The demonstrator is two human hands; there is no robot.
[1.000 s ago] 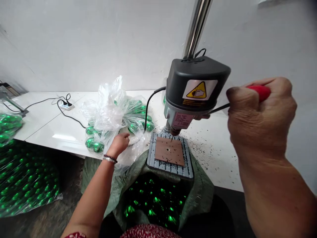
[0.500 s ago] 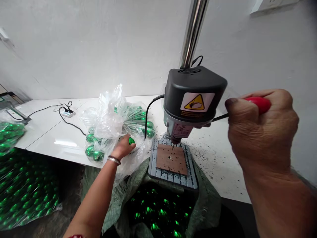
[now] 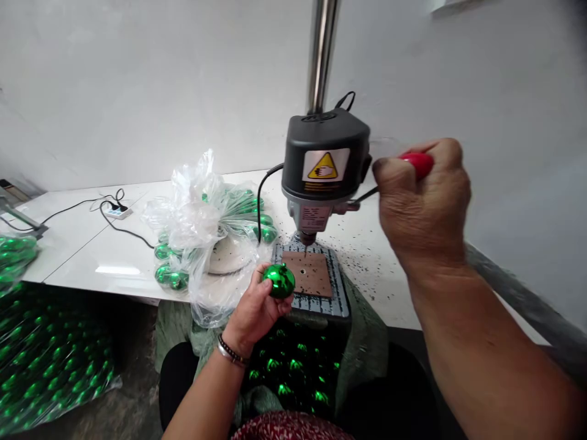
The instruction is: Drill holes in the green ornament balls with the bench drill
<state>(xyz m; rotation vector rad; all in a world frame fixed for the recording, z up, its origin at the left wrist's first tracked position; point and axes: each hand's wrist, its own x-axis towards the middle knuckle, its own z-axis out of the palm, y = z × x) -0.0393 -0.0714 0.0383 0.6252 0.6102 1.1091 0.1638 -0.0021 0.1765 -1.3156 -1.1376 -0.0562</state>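
A shiny green Christmas bauble (image 3: pixel 280 281) rests in the fingers of my left hand (image 3: pixel 257 305), its small neck pointing up. The hand is in front of the drill press (image 3: pixel 325 159), at the left edge of its slotted base (image 3: pixel 342 299). On that base lies a brown board (image 3: pixel 316 275) with a small hole, below the drill bit (image 3: pixel 306 250). My right hand (image 3: pixel 426 208) is wrapped round the red knob (image 3: pixel 418 164) of the press's feed lever. The bit is above the board, apart from the bauble.
Left of the press, a clear plastic bag (image 3: pixel 197 214) holds several green baubles. A green woven sack (image 3: pixel 367 348) full of baubles opens below the base. Another big bag of baubles (image 3: pixel 50 354) stands at lower left. A power strip (image 3: pixel 118 211) with cords lies on the white table (image 3: pixel 92 250).
My left hand has drawn a green bauble out of the plastic bag and carried it right, to the front of the drill base. My right hand still grips the lever knob.
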